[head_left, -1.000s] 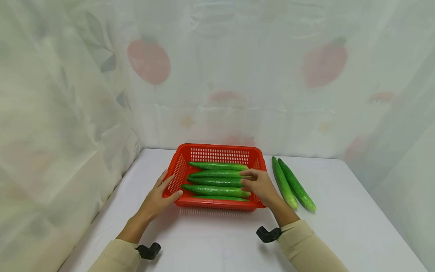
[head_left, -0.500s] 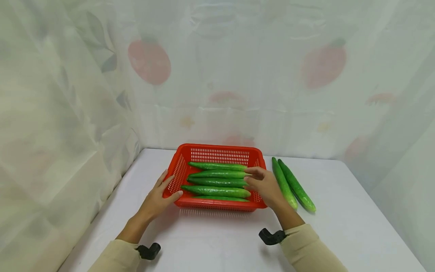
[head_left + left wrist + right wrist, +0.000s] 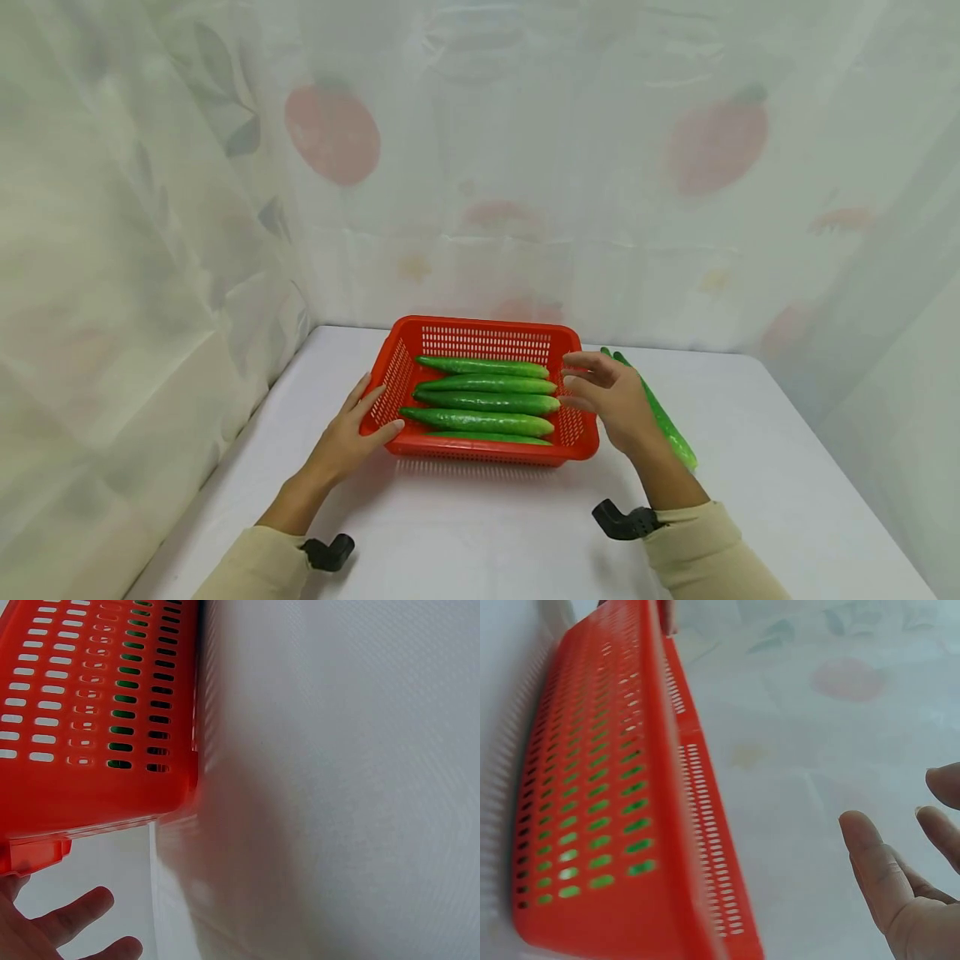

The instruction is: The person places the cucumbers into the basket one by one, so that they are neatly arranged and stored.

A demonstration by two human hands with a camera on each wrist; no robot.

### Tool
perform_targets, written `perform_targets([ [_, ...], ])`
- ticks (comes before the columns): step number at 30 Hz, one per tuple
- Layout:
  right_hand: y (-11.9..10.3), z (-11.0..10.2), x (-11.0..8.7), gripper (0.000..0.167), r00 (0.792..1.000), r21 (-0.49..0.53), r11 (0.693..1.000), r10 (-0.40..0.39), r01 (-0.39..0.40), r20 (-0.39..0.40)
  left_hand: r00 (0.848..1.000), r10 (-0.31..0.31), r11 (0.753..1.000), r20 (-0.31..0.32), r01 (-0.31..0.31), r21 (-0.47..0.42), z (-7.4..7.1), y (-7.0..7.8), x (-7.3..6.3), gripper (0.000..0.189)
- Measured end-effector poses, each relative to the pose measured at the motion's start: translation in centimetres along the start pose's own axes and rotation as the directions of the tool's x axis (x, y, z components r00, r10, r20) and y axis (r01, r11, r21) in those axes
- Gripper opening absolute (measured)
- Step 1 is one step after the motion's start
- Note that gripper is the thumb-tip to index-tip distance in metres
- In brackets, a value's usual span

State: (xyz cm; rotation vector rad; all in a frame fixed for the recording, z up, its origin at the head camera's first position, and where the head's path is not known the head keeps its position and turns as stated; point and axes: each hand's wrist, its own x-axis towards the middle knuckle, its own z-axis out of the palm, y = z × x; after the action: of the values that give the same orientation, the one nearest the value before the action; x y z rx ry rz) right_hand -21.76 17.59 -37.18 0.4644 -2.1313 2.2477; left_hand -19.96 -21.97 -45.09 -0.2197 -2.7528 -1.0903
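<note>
In the head view my left hand rests on the left end of the red plastic basket, its fingers spread at the rim and the thumb over the front corner. The left wrist view shows straight fingers beyond the basket's corner. Several long green cucumbers lie side by side in the basket. My right hand is over the basket's right rim with loosely bent fingers and holds nothing. In the right wrist view its fingers stand apart from the basket wall.
Right of the basket, two more cucumbers lie on the white table; the right one shows, the other is mostly hidden by my right hand. Patterned translucent sheets hang behind the table and at its sides.
My right hand has moved right, from over the cucumbers' right ends to the basket's right rim, and now covers most of one table cucumber. The left hand and basket stay put.
</note>
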Motion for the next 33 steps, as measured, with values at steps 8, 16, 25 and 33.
perform_targets([
  [8, -2.0, -1.0, -0.8, 0.037, 0.998, -0.05, 0.997, -0.058, 0.057, -0.017, 1.0, -0.011, 1.0, 0.005, 0.011, -0.003, 0.0, 0.0, 0.0, 0.081],
  [16, -3.1, -2.4, -2.1, 0.039, 0.99, -0.061, 0.991, -0.124, 0.12, -0.065, 1.0, -0.006, 1.0, 0.006, 0.006, -0.008, 0.0, -0.1, 0.1, 0.081],
  [25, -3.4, -4.4, -3.6, 0.039, 0.978, -0.103, 0.979, -0.188, 0.178, -0.095, 1.0, -0.012, 1.0, 0.008, 0.013, -0.013, -0.1, 0.0, 0.0, 0.082],
  [33, -3.2, -6.1, -4.7, 0.038, 0.957, -0.055, 0.97, -0.241, 0.235, -0.164, 1.0, -0.018, 1.0, 0.008, 0.018, -0.02, 0.0, 0.1, -0.1, 0.082],
])
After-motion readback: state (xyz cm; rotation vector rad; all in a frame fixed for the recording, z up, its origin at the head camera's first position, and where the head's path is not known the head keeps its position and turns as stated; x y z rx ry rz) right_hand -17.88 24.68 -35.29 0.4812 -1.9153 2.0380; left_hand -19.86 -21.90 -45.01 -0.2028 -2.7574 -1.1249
